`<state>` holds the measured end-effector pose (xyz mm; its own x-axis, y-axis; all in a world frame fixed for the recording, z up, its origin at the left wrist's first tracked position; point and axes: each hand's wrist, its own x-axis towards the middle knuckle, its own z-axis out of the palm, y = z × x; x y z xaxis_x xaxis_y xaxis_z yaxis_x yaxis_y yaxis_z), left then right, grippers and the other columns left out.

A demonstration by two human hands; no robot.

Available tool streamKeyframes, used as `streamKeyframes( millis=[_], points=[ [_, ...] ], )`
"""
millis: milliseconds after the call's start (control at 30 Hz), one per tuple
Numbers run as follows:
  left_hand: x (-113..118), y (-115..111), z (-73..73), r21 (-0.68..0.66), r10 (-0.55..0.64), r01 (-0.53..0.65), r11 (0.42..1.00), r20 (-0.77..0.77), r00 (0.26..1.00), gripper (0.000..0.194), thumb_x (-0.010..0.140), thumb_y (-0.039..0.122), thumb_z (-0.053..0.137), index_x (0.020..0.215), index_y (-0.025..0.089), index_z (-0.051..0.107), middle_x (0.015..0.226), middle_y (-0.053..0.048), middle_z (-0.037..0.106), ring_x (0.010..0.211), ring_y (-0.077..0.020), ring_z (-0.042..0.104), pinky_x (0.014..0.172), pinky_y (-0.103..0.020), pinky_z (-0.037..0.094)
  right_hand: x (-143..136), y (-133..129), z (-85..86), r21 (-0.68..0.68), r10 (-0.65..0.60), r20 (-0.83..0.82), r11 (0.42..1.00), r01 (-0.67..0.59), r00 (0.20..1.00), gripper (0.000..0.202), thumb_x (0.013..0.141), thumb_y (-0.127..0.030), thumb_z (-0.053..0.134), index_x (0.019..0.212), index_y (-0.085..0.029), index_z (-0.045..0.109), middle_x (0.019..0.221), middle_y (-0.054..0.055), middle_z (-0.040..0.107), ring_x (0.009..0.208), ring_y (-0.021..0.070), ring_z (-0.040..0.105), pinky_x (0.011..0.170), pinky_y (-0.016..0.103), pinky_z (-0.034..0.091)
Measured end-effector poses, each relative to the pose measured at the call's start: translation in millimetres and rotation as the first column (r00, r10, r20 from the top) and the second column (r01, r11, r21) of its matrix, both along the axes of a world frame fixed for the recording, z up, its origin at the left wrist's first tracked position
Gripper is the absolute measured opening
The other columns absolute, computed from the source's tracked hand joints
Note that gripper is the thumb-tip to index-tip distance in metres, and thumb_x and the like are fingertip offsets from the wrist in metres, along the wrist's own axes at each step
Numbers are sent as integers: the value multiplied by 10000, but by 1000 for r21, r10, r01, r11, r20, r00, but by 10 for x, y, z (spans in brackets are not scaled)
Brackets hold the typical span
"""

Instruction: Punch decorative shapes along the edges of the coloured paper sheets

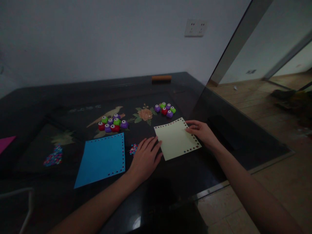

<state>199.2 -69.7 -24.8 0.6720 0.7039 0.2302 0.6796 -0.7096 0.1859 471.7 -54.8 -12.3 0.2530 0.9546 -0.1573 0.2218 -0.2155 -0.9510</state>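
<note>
A pale yellow sheet [176, 139] lies on the dark table, with small dark shapes along its top, right and part of its bottom edge. My right hand [201, 131] has its thumb and fingers at the sheet's right edge, gripping it. At the left edge rests my left hand [146, 157], palm down with fingers spread, fingertips touching the paper. Beside the left hand is a small pile of colourful bits [133, 149], partly hidden by it. A blue sheet [102, 159], with similar shapes along its top, right and part of its bottom edge, lies further left.
Green, purple and red eye-topped pieces stand in a left group [112, 123] and a right group [165, 109]. A brown roll [161, 78] lies near the wall. More colourful bits [54, 156] and a pink sheet [6, 143] are at the left.
</note>
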Motion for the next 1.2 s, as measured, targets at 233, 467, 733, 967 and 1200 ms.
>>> streamKeyframes(
  millis=[233,467,733,967,1200],
  points=[
    [-1,3,-2,4,5,-5,1000,-5,1000,407,887,274,496,1277,160,503,1364,-106,498,1253,-260,428,1065,-462,317,-10,-3,-6,33,9,20,999,-10,1000,433,641,-268,716,1050,-155,634,698,18,646,558,140,571,549,284,441],
    [-3,3,-20,10,-1,1,1000,1,1000,413,890,279,490,1288,170,490,1372,-100,490,1257,-259,425,1062,-464,322,21,26,-59,107,-22,82,994,14,996,416,617,-264,720,1008,-147,638,731,24,646,566,132,569,558,281,447],
    [2,0,-11,7,1,-1,1000,-1,1000,409,891,278,482,1286,172,489,1375,-98,484,1259,-257,419,1063,-457,319,16,19,-61,120,-5,126,993,-10,992,379,642,-283,704,996,-168,631,761,24,639,575,131,580,546,269,462],
    [-1,0,5,-4,3,-3,1000,0,1000,408,893,284,480,1285,170,492,1364,-100,498,1255,-266,429,1059,-473,330,42,-4,-32,194,-45,402,980,-37,915,317,690,-269,659,987,-161,644,793,36,639,569,127,532,548,274,436],
    [-1,5,3,-13,1,-1,1000,-17,1000,416,891,284,485,1289,165,490,1375,-100,488,1258,-273,424,1060,-480,324,42,-1,-48,184,-35,534,980,-76,845,260,686,-205,651,945,-184,655,796,28,622,591,136,510,581,288,424]
  ],
)
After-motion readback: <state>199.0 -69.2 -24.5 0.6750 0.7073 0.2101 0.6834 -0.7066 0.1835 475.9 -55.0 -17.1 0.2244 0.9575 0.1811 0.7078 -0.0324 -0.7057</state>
